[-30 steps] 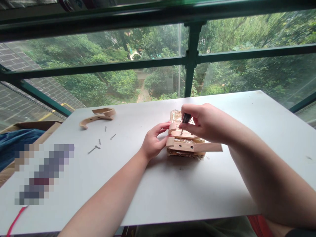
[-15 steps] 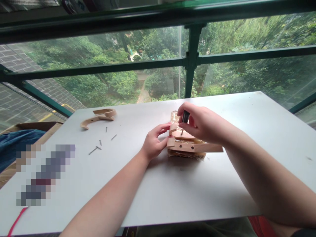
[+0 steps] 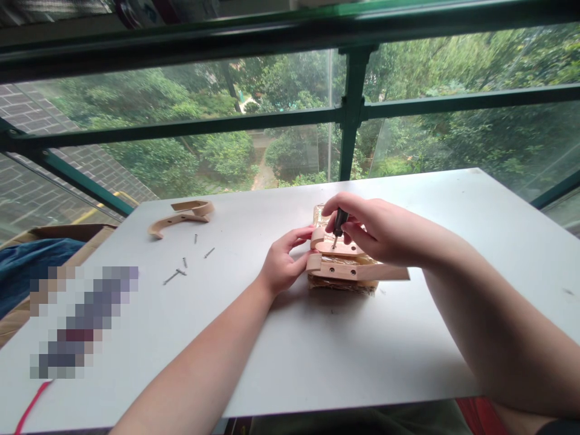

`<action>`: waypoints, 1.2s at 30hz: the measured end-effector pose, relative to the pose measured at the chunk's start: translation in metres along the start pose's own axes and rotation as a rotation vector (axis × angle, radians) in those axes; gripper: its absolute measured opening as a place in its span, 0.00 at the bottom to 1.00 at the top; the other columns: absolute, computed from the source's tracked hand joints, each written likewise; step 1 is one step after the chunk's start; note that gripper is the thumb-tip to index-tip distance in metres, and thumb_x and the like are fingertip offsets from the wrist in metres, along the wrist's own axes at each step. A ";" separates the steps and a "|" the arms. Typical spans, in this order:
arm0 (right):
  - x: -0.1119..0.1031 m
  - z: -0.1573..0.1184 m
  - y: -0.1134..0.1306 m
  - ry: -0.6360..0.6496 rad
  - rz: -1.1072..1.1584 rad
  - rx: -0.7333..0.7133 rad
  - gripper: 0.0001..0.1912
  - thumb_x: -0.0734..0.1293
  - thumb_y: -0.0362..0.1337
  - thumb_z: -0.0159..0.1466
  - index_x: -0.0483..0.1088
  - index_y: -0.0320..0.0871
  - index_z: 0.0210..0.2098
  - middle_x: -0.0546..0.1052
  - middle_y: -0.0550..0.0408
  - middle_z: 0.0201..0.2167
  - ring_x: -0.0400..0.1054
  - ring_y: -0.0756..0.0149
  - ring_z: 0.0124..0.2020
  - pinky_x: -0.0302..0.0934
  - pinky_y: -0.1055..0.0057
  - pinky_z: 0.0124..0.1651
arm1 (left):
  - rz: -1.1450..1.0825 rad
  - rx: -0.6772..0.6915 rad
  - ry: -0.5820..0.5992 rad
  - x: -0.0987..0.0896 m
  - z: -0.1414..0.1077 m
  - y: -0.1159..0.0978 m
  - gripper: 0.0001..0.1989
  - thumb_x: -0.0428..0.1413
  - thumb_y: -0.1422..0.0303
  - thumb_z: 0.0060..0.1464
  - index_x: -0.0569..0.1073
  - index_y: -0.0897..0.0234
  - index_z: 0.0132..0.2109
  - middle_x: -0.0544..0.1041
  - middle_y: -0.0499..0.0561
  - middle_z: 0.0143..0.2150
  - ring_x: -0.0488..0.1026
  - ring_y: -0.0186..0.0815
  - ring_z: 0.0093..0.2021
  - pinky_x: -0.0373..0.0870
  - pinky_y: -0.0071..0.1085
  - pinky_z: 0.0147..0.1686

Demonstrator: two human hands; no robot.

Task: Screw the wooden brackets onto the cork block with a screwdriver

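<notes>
My right hand holds a small black-handled screwdriver near upright in its fingertips. The screwdriver's tip meets a hole in the farther curved wooden hook. My left hand grips the rounded left end of that hook, its thumb close to the nearer one. The nearer wooden hook lies alongside, with two dark screw holes and its pointed end jutting out to the right. Both rest across a block wrapped in clear film and brown tape. Part of the block is hidden behind my right hand.
Two more curved wooden pieces lie at the table's far left. Several loose screws are scattered left of my left hand. A blurred-out item and red cord lie at the left edge, beside a cardboard box. Windows stand behind the white table.
My right hand has turned at the wrist and its fingers have shifted round the screwdriver, showing more of the handle. My left hand and the hooks stay in place.
</notes>
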State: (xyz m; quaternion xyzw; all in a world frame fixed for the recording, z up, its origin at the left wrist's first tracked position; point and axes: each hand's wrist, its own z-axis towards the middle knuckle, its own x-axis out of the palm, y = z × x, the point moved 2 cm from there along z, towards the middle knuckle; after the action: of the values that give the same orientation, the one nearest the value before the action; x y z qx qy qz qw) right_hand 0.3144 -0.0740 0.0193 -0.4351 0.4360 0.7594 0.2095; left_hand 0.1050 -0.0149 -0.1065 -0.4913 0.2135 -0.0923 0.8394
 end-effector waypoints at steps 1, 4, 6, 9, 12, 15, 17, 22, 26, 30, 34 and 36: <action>-0.001 0.000 0.000 0.000 -0.020 0.010 0.21 0.58 0.29 0.64 0.63 0.48 0.55 0.79 0.54 0.39 0.69 0.66 0.32 0.58 0.71 0.36 | 0.002 0.002 -0.002 0.000 0.000 0.000 0.23 0.62 0.64 0.54 0.73 0.58 0.57 0.74 0.56 0.59 0.72 0.47 0.60 0.69 0.46 0.62; -0.003 0.000 0.000 -0.015 -0.070 0.032 0.18 0.60 0.31 0.64 0.66 0.48 0.53 0.78 0.56 0.34 0.67 0.68 0.28 0.55 0.73 0.32 | 0.005 0.002 -0.006 0.000 -0.001 0.000 0.22 0.62 0.64 0.54 0.73 0.59 0.57 0.74 0.56 0.60 0.72 0.48 0.60 0.70 0.46 0.62; -0.005 0.001 0.001 -0.036 -0.087 0.027 0.14 0.62 0.33 0.64 0.69 0.48 0.49 0.77 0.57 0.32 0.66 0.69 0.27 0.53 0.73 0.31 | 0.002 0.002 -0.008 0.001 -0.001 0.000 0.22 0.62 0.65 0.54 0.73 0.59 0.57 0.74 0.56 0.60 0.72 0.48 0.60 0.70 0.45 0.62; -0.005 0.003 0.002 -0.068 -0.096 0.004 0.06 0.64 0.36 0.63 0.70 0.46 0.40 0.76 0.58 0.31 0.65 0.71 0.27 0.52 0.74 0.30 | 0.002 0.001 -0.006 0.000 -0.001 0.001 0.22 0.62 0.65 0.55 0.73 0.59 0.57 0.74 0.56 0.60 0.72 0.47 0.60 0.69 0.45 0.62; -0.004 0.005 0.001 -0.104 -0.119 0.023 0.05 0.66 0.40 0.63 0.67 0.45 0.35 0.75 0.59 0.29 0.63 0.72 0.25 0.51 0.74 0.28 | 0.017 0.005 -0.003 0.000 -0.001 0.002 0.23 0.62 0.65 0.55 0.73 0.59 0.57 0.74 0.56 0.60 0.72 0.47 0.60 0.70 0.45 0.61; -0.002 0.006 0.000 -0.164 -0.146 0.074 0.11 0.68 0.44 0.61 0.64 0.45 0.31 0.73 0.60 0.25 0.61 0.72 0.23 0.50 0.73 0.28 | 0.027 0.006 0.003 -0.001 -0.001 0.002 0.23 0.62 0.65 0.55 0.73 0.60 0.57 0.74 0.56 0.60 0.72 0.48 0.60 0.71 0.45 0.61; 0.000 0.007 -0.002 -0.203 -0.132 0.113 0.13 0.68 0.44 0.61 0.62 0.45 0.30 0.72 0.60 0.24 0.60 0.72 0.23 0.50 0.73 0.28 | 0.029 0.010 0.003 -0.001 -0.001 0.003 0.23 0.62 0.65 0.55 0.73 0.59 0.57 0.74 0.56 0.60 0.72 0.48 0.60 0.71 0.46 0.61; 0.006 0.009 -0.007 -0.217 -0.006 0.137 0.08 0.65 0.41 0.63 0.62 0.46 0.33 0.73 0.60 0.26 0.62 0.72 0.23 0.51 0.74 0.27 | 0.022 0.024 0.000 -0.001 -0.001 0.003 0.22 0.62 0.66 0.55 0.73 0.59 0.57 0.75 0.56 0.59 0.72 0.47 0.60 0.70 0.46 0.62; 0.013 0.010 -0.007 -0.128 0.059 -0.012 0.08 0.65 0.36 0.64 0.64 0.46 0.43 0.76 0.57 0.35 0.66 0.71 0.28 0.56 0.74 0.30 | 0.007 0.032 0.011 -0.001 -0.001 0.003 0.24 0.62 0.67 0.54 0.72 0.60 0.58 0.74 0.56 0.59 0.72 0.47 0.60 0.70 0.47 0.62; 0.015 0.008 -0.005 -0.099 0.095 -0.086 0.18 0.63 0.33 0.64 0.60 0.45 0.53 0.77 0.53 0.39 0.68 0.69 0.31 0.58 0.72 0.33 | 0.011 0.028 0.017 -0.001 -0.001 0.001 0.23 0.62 0.67 0.55 0.72 0.59 0.58 0.74 0.56 0.59 0.72 0.48 0.60 0.69 0.47 0.62; 0.008 0.004 -0.002 -0.129 0.119 -0.109 0.21 0.62 0.28 0.62 0.59 0.45 0.54 0.77 0.54 0.39 0.68 0.69 0.31 0.58 0.72 0.33 | 0.008 0.020 0.006 0.000 -0.002 0.000 0.23 0.62 0.68 0.54 0.72 0.58 0.58 0.75 0.55 0.58 0.72 0.48 0.60 0.69 0.47 0.62; 0.004 0.003 0.000 -0.141 0.122 -0.115 0.21 0.61 0.25 0.61 0.60 0.45 0.53 0.77 0.54 0.39 0.69 0.69 0.33 0.59 0.72 0.35 | 0.009 0.015 0.002 0.000 -0.002 -0.001 0.23 0.63 0.68 0.54 0.73 0.59 0.57 0.75 0.55 0.59 0.72 0.48 0.60 0.69 0.46 0.62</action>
State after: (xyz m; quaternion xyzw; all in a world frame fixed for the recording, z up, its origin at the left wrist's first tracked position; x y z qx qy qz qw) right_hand 0.3110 -0.0718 0.0165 -0.3645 0.4018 0.8232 0.1677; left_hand 0.1043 -0.0170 -0.1069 -0.4838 0.2158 -0.0907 0.8433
